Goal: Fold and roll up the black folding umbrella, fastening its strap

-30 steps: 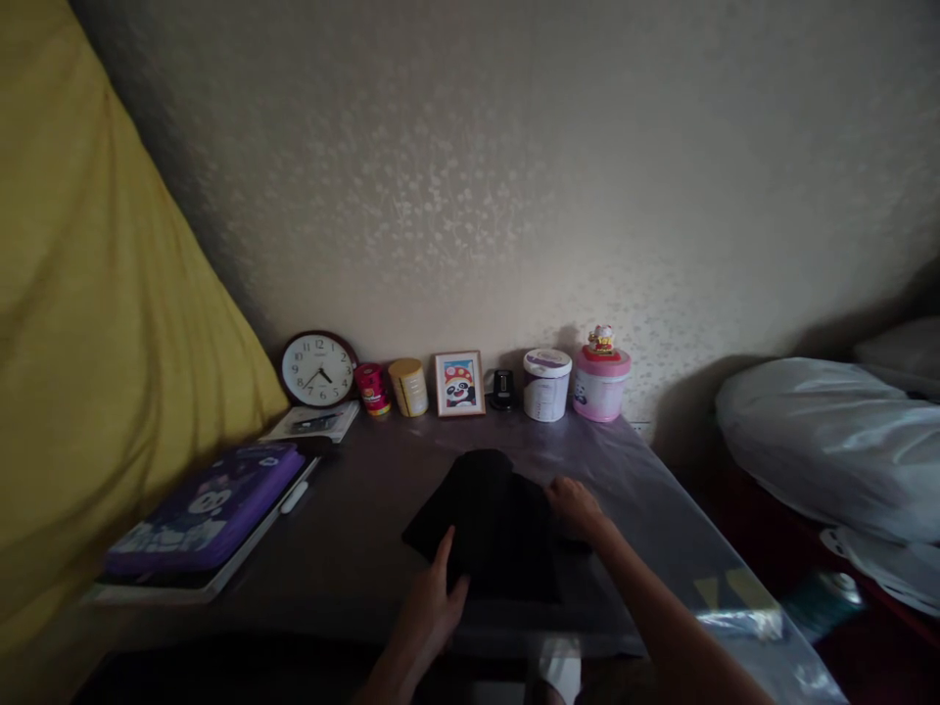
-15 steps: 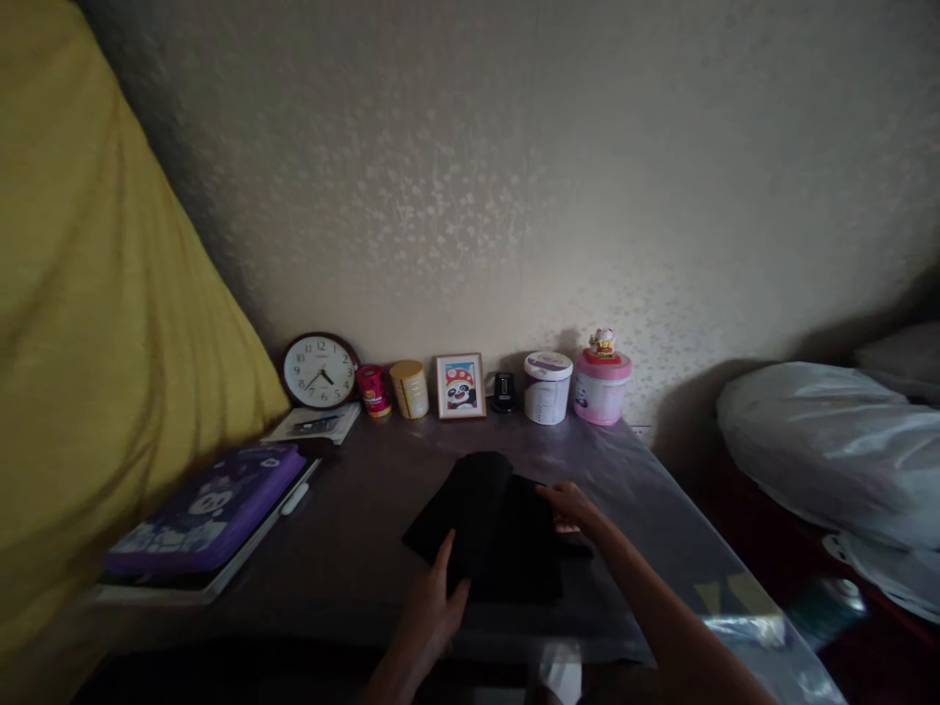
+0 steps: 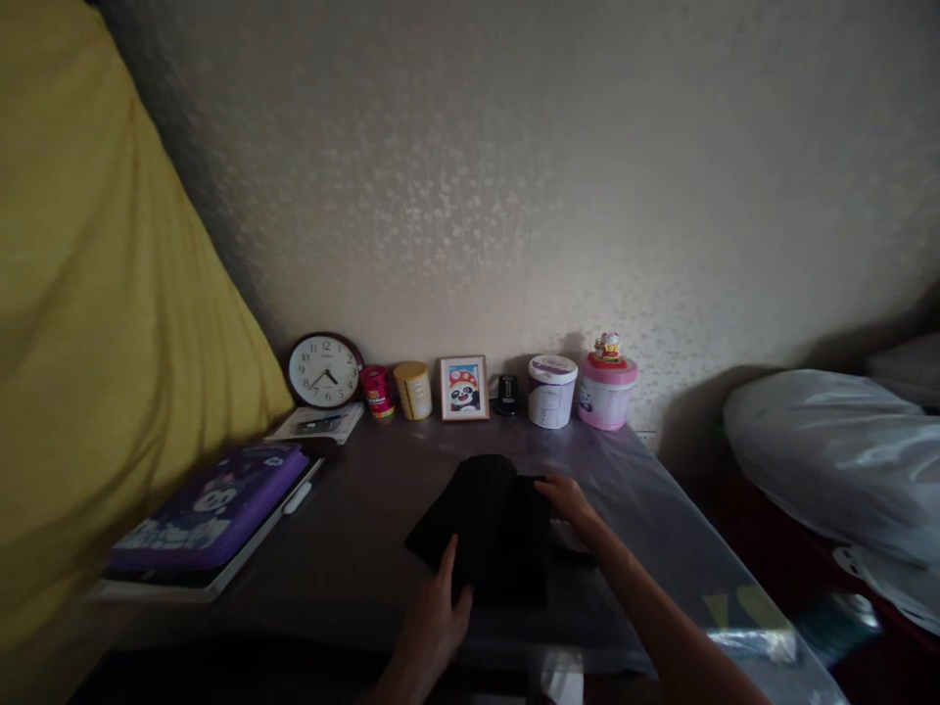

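A folded black cloth (image 3: 477, 529) lies on the table in front of me, with too little light to tell what kind of item it is. My right hand (image 3: 565, 499) pinches its upper right part between thumb and fingers. At the cloth's near left side rests my left hand (image 3: 441, 607), its index finger and thumb spread apart and touching the fabric. The other fingers of that hand are hidden. Below my right wrist a small pale shape shows on the tabletop, too dim to name.
A grey covered table (image 3: 352, 548) carries a purple panda case (image 3: 212, 509) on books at left. Along the wall stand a clock (image 3: 325, 370), a red can (image 3: 378, 392), a yellow-lidded tin (image 3: 413, 390), a framed picture (image 3: 464, 389) and two round tubs (image 3: 550, 392).
My right hand has drawn the cloth's right part slightly left and inward, narrowing it. The left hand stays nearly in place. The whole view has shifted a little.
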A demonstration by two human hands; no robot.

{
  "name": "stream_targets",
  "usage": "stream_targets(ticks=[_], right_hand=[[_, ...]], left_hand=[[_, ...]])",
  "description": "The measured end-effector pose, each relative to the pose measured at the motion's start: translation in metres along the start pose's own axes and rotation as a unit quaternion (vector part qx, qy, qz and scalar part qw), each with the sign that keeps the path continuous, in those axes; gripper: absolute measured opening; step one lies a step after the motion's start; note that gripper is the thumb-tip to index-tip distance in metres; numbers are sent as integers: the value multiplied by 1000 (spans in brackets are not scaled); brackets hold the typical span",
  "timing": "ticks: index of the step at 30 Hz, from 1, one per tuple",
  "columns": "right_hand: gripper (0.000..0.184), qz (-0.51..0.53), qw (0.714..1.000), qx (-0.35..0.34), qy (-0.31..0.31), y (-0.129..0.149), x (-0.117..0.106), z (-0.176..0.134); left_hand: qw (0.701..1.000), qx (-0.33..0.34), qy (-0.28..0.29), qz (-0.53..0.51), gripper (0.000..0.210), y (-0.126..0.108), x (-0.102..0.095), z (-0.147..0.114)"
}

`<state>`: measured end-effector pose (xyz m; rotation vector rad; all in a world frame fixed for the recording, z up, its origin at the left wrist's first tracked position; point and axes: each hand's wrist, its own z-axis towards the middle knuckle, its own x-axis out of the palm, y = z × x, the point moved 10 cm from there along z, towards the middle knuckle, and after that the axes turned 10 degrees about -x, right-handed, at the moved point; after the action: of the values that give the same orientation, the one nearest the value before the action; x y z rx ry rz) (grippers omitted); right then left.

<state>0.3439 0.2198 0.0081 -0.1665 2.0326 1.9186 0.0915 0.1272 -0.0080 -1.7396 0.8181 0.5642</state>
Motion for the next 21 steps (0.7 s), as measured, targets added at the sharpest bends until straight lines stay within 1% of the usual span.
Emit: stream_targets(ticks=[2,8,12,17,21], right_hand=[[13,0,1000,-21,-12,9,1,1],[29,-23,997,-57,-43,28,10,7],[35,-46,994,-84,-45,40,20,11],[35,-72,990,-112,-43,53,34,15],[35,-93,987,-124,-38,56,46,20]], left_hand=[[1000,2,-5,23,61,-1,0,-1],[996,8,-8,88,63,-8,0,-10],[996,20,-3,87,63,-9,2,-13],[996,35,5,78,63,-8,5,-14],[996,38,18,75,65,-9,6,-14]])
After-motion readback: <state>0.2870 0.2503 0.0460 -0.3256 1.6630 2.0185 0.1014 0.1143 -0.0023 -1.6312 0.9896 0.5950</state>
